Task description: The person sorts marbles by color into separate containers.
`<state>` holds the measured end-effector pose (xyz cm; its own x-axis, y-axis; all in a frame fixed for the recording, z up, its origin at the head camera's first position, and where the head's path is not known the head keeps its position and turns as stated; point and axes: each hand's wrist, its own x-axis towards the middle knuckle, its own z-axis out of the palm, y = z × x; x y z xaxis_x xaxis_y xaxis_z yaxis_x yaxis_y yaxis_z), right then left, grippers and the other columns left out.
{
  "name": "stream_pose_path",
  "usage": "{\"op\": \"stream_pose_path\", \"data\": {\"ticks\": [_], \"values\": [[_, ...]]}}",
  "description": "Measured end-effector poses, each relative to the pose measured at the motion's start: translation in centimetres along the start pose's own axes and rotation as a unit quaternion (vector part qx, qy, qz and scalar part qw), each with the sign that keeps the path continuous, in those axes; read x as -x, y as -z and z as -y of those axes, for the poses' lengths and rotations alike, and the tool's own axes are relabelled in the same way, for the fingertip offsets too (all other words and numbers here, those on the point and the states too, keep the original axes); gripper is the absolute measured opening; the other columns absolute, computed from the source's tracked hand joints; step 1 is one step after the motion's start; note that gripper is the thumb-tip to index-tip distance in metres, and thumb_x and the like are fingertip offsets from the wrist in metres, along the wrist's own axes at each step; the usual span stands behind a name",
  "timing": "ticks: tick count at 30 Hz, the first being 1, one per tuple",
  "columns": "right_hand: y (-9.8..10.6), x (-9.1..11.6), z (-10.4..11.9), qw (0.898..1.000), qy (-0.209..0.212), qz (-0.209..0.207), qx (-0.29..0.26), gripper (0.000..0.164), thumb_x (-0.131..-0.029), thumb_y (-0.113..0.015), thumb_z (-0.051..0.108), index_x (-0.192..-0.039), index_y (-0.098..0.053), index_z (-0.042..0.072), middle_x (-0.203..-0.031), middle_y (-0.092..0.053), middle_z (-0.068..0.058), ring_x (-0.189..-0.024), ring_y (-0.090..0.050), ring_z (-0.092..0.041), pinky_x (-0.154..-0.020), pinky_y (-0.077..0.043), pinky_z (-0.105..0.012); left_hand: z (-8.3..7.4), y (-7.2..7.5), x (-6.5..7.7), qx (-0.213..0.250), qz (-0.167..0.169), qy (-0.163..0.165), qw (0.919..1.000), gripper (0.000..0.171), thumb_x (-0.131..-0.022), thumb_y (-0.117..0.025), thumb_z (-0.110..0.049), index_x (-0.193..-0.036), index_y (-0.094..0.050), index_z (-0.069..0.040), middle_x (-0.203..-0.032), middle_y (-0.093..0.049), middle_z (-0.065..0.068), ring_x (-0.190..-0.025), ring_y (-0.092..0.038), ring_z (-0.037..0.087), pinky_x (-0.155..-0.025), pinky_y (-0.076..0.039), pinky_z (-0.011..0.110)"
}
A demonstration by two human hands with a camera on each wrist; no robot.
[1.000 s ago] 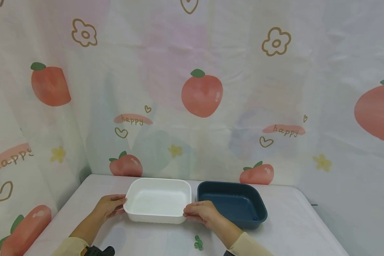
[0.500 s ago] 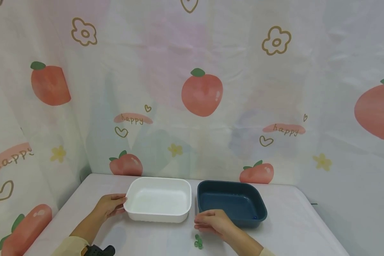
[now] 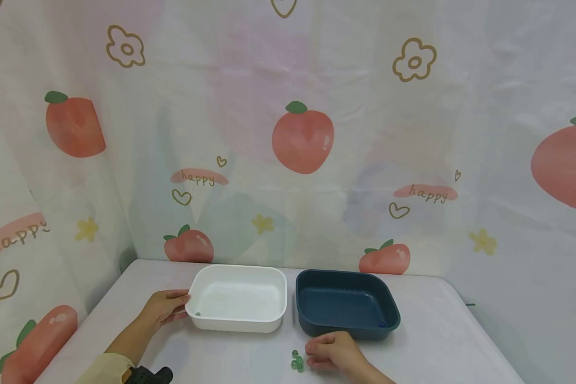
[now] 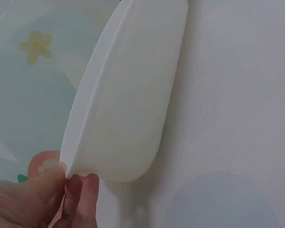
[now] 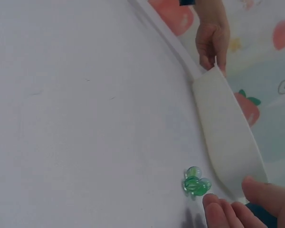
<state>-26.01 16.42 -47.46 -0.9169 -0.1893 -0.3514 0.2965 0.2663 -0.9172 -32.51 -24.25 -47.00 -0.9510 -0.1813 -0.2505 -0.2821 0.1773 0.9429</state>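
Note:
The white plastic tub (image 3: 238,324) stands on the left of the table, and my left hand (image 3: 164,308) grips its left rim. In the left wrist view the thumb (image 4: 53,173) lies on the rim with fingers beneath it. My right hand (image 3: 335,352) is beside several green glass marbles (image 3: 297,361), in front of the dark blue tub (image 3: 348,332). In the right wrist view its thumb and fingers are apart, with nothing between them and the marbles (image 5: 195,183) just beyond the fingertips. A small greenish marble (image 3: 198,314) shows in the white tub's front left corner.
A small blue marble (image 3: 382,324) lies in the dark blue tub's front right corner. The two tubs stand side by side with a narrow gap between them. A white cloth covers the table (image 3: 441,330), and a printed curtain (image 3: 307,213) hangs behind it.
My right hand has left the white tub's right side and come right and nearer, beside the green marbles. A greenish marble now shows in the white tub. The left hand stays put.

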Motion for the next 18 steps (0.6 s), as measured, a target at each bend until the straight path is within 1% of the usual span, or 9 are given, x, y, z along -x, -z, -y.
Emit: {"op": "stream_pose_path", "data": {"ticks": [4,10,15,18], "values": [[-0.2,-0.4,-0.9,1.000,-0.004,-0.001,0.009,0.024,-0.090,-0.071,0.012,-0.105,-0.070,-0.007,-0.088,-0.075,-0.010,-0.078,-0.072,-0.015,-0.073,-0.063,-0.032,-0.1,0.0,0.1,-0.003,-0.002,0.002,1.0000,0.044,-0.095,-0.065,-0.010,-0.130,-0.052,0.015,-0.109,-0.069,0.023,-0.080,-0.071,0.017,-0.075,-0.062,0.036],[-0.7,-1.1,-1.6,1.000,0.001,-0.012,0.015,0.024,-0.087,-0.072,0.007,-0.105,-0.070,-0.009,-0.088,-0.075,-0.010,-0.077,-0.072,-0.015,-0.071,-0.063,-0.031,-0.3,-0.1,0.3,-0.003,-0.002,0.003,1.0000,0.045,-0.095,-0.065,-0.010,-0.130,-0.052,0.014,-0.109,-0.069,0.023,-0.080,-0.071,0.017,-0.075,-0.062,0.036],[-1.3,-1.5,-1.7,0.997,0.017,-0.038,0.059,0.022,-0.082,-0.078,0.009,-0.097,-0.073,-0.006,-0.082,-0.074,-0.006,-0.071,-0.070,-0.012,-0.065,-0.062,-0.028,-0.3,-0.1,0.3,-0.003,-0.003,0.003,1.0000,0.045,-0.095,-0.066,-0.010,-0.129,-0.052,0.015,-0.114,-0.067,0.026,-0.081,-0.071,0.017,-0.075,-0.062,0.036],[-1.6,-1.9,-1.9,0.995,0.018,-0.049,0.082,0.021,-0.078,-0.082,0.012,-0.092,-0.074,-0.002,-0.077,-0.072,-0.003,-0.067,-0.069,-0.011,-0.062,-0.062,-0.027,0.0,-0.1,0.2,0.002,-0.002,-0.001,1.0000,0.045,-0.095,-0.065,-0.010,-0.130,-0.051,0.015,-0.115,-0.066,0.027,-0.080,-0.071,0.016,-0.075,-0.062,0.036]]}}
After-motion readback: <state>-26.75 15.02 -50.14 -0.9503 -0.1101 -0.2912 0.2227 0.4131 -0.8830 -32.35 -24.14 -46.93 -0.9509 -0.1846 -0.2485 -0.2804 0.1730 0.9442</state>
